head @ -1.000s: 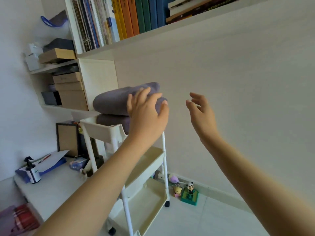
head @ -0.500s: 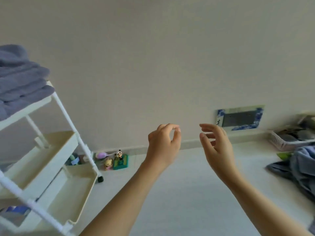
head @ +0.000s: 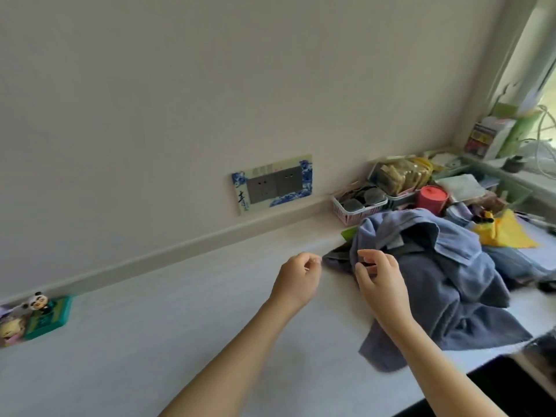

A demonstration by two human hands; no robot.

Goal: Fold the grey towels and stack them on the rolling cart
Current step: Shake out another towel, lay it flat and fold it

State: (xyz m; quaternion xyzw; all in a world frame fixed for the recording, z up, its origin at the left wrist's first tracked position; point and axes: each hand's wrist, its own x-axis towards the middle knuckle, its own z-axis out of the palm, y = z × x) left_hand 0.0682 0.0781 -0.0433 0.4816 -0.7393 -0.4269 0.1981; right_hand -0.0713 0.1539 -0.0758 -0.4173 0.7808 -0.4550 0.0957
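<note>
- Currently both hands hover over the white desk [head: 150, 341], nothing held.
- left hand [head: 296, 279]: fingers loosely curled, thumb near fingertips, just beside the pile's left edge, not touching it.
- right hand [head: 377, 276]: fingers relaxed and bent, over the pile's near-left part; contact probably none, hard to tell.
- grey towels [head: 436, 284]: crumpled heap on the desk, right of centre.
- pink basket [head: 355, 213] and red tub [head: 431, 198] sit behind the heap by the wall.

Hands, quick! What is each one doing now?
Left hand: loosely curled, holding nothing.
Right hand: loosely curled over the grey towels; no grip visible.
</note>
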